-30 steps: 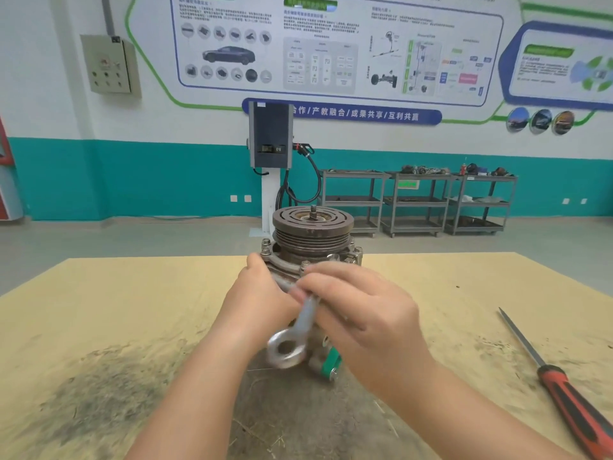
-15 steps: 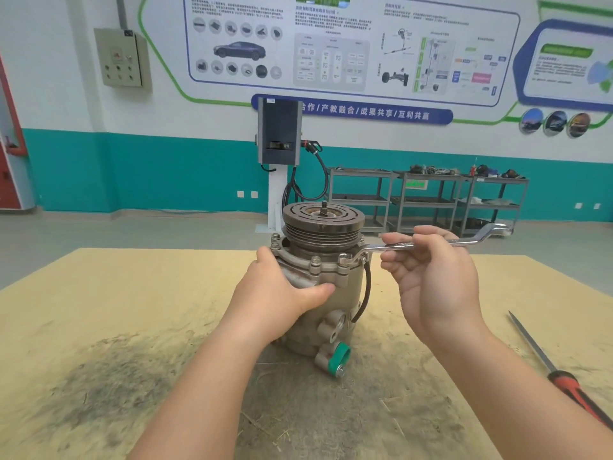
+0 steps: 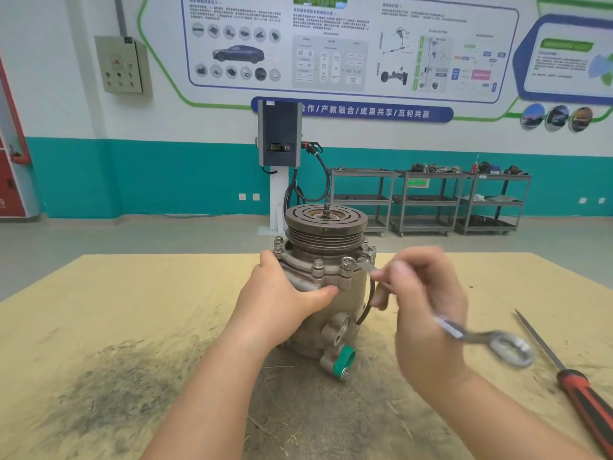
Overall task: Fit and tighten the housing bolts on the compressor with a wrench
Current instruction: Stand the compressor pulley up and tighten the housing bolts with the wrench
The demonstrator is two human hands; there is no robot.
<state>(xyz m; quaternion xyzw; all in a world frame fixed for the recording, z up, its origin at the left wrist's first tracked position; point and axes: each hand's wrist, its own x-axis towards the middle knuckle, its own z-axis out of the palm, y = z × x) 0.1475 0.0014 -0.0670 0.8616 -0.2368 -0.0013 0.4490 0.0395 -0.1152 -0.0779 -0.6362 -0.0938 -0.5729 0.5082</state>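
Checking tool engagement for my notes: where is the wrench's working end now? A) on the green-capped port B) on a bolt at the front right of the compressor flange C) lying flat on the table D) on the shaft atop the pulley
B: the wrench, held by the right hand, has its far ring on a flange bolt of the compressor.

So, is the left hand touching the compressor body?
Touching. The head view shows the left hand wrapped on the compressor, its thumb pressed flat against the housing under the bolted flange, with no gap visible.
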